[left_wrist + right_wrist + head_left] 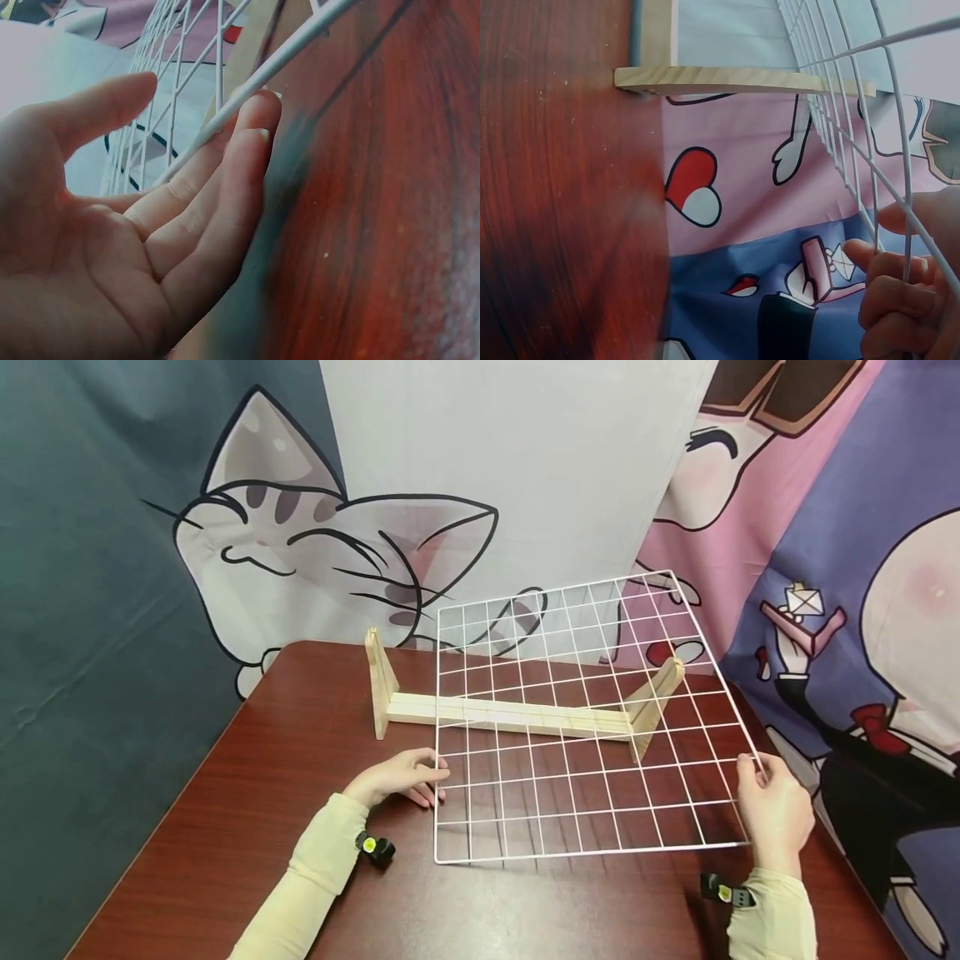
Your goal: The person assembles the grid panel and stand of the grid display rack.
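Note:
A white wire grid panel (pixel 567 775) is tilted over the table, its far edge raised. My right hand (pixel 776 810) grips its right edge near the front corner; in the right wrist view the fingers (pixel 896 296) curl round the wires. On the other side my left hand (pixel 405 777) is at the left edge. The left wrist view shows its fingers (pixel 199 195) under the edge rod, touching it, while the thumb (pixel 112 105) stands apart. Behind the grid is a pale wooden stand (pixel 412 707) with two uprights joined by a crossbar, partly seen through the wires.
The dark red-brown table (pixel 247 793) carries the stand near its back edge. Printed cloths with a cartoon cat (pixel 300 552) and other figures hang behind and to the right. Each wrist wears a small black camera (pixel 378 852).

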The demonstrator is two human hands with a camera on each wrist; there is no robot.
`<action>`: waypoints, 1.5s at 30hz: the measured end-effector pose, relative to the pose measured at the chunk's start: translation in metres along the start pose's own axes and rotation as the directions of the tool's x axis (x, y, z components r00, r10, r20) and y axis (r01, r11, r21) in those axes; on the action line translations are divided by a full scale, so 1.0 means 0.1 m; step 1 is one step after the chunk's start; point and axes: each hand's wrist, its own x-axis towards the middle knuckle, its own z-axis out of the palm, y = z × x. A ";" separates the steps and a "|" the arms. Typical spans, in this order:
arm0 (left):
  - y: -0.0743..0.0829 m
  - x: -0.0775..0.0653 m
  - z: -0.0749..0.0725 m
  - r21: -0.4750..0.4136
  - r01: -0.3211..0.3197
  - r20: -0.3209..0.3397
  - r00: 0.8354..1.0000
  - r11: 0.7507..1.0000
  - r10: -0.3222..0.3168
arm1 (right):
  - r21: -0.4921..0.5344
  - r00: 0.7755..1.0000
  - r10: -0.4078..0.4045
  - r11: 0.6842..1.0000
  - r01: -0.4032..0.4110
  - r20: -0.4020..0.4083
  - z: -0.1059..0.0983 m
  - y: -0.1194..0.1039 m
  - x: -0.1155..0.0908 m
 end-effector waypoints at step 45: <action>0.24 -0.21 -0.12 -0.257 -0.266 0.219 0.920 0.929 0.324 | 0.593 0.920 0.149 0.798 0.104 -0.362 0.19 -0.07 0.01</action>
